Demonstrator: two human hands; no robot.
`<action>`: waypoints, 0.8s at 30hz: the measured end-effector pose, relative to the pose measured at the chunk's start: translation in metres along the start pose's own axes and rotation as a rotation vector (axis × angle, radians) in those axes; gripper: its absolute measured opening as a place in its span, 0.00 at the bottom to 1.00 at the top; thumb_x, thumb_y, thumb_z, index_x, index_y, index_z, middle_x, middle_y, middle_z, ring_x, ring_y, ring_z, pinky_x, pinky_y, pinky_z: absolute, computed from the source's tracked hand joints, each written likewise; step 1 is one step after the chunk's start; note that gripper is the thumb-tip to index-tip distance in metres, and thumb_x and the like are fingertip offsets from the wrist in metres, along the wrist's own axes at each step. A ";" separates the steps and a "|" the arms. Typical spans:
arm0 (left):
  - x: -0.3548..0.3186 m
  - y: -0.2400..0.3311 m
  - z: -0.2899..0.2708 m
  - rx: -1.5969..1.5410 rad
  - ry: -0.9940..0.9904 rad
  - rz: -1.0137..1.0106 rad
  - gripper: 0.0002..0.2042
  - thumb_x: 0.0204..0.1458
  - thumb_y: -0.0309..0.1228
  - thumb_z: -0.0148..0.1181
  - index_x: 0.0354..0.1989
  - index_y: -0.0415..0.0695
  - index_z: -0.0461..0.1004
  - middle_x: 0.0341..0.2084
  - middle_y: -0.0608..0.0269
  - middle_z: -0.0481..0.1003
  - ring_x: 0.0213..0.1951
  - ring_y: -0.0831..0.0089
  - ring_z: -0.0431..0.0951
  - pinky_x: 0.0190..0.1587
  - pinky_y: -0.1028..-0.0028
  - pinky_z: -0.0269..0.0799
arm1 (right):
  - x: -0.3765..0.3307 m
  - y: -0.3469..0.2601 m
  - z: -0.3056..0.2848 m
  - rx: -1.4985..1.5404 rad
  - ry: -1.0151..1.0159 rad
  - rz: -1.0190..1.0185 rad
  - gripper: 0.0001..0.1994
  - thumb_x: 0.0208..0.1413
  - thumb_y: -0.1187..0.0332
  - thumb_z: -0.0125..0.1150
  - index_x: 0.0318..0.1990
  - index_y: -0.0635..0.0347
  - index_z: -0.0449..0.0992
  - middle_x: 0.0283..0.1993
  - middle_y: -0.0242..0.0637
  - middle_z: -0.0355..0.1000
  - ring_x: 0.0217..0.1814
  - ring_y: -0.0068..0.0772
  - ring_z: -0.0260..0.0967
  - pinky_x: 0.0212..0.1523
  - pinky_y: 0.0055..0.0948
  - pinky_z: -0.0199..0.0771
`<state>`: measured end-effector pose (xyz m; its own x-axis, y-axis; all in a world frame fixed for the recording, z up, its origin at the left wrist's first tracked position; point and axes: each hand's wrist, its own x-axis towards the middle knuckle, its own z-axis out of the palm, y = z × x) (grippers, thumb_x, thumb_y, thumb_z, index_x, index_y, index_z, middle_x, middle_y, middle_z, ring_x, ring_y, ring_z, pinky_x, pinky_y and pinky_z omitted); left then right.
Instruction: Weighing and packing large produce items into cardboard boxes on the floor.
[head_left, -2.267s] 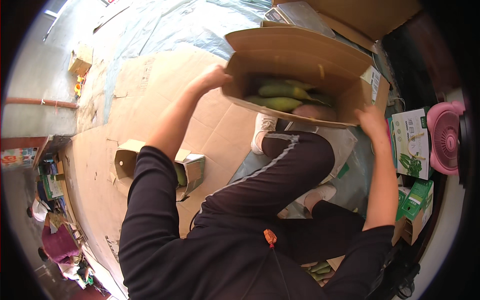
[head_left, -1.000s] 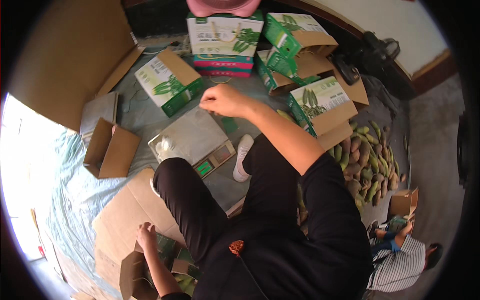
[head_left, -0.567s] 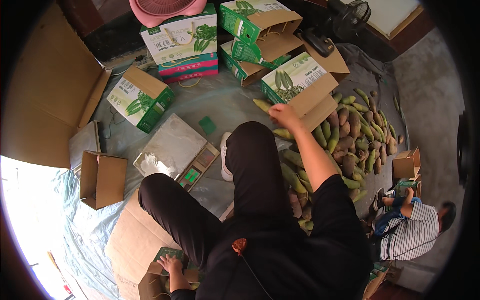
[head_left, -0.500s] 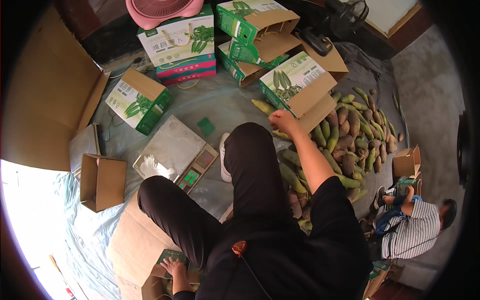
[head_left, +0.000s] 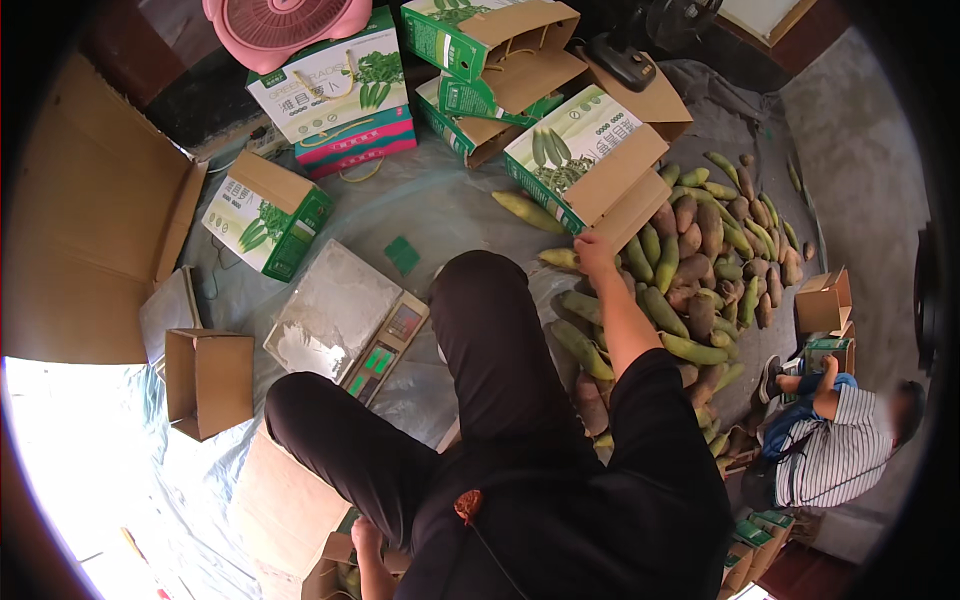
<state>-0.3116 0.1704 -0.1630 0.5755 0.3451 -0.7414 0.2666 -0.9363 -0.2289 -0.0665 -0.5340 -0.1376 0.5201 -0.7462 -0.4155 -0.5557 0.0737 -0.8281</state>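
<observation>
My right hand reaches forward, its fingers closed at the near corner of a green and white cardboard box. That box lies tilted with its brown flaps folded out, at the edge of a heap of long green radishes, some coated in brown soil. Single radishes lie left of it. At the bottom, beside my left knee, my left hand is curled at the edge of an open box. Its fingers are partly hidden; radishes show dimly inside that box.
A flat scale lies ahead of my left knee. Around it stand a small open brown carton, a closed radish box and stacked boxes under a pink fan. A person in a striped shirt sits at right.
My right hand has shifted slightly right and nearer along the box's flap. My left hand, earlier spread on the lower box's green flap, has drawn in and curled. The view has shifted slightly.
</observation>
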 end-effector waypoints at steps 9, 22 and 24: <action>0.023 0.025 -0.067 -0.796 0.435 0.230 0.09 0.52 0.28 0.51 0.31 0.35 0.75 0.25 0.53 0.78 0.29 0.68 0.78 0.32 0.70 0.71 | 0.044 0.008 -0.043 0.158 0.166 0.148 0.21 0.48 0.69 0.57 0.52 0.60 0.67 0.37 0.34 0.69 0.33 0.30 0.67 0.28 0.32 0.67; 0.001 0.018 -0.228 -1.324 0.790 0.193 0.11 0.55 0.29 0.54 0.45 0.40 0.73 0.34 0.63 0.76 0.37 0.76 0.74 0.41 0.77 0.66 | 0.093 -0.002 -0.032 0.448 0.205 0.122 0.33 0.48 0.66 0.62 0.61 0.62 0.56 0.44 0.38 0.66 0.39 0.32 0.64 0.34 0.31 0.65; -0.017 0.027 -0.256 -1.261 0.837 0.200 0.13 0.57 0.32 0.52 0.47 0.40 0.72 0.37 0.61 0.75 0.41 0.73 0.74 0.46 0.73 0.65 | 0.100 -0.005 -0.028 0.544 0.160 0.121 0.31 0.48 0.64 0.62 0.59 0.62 0.58 0.44 0.38 0.67 0.38 0.33 0.65 0.32 0.30 0.65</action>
<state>-0.1162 0.1564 0.0047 0.8235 0.5661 -0.0369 0.3493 -0.4548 0.8193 -0.0295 -0.6279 -0.1644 0.3453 -0.7989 -0.4925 -0.1697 0.4629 -0.8700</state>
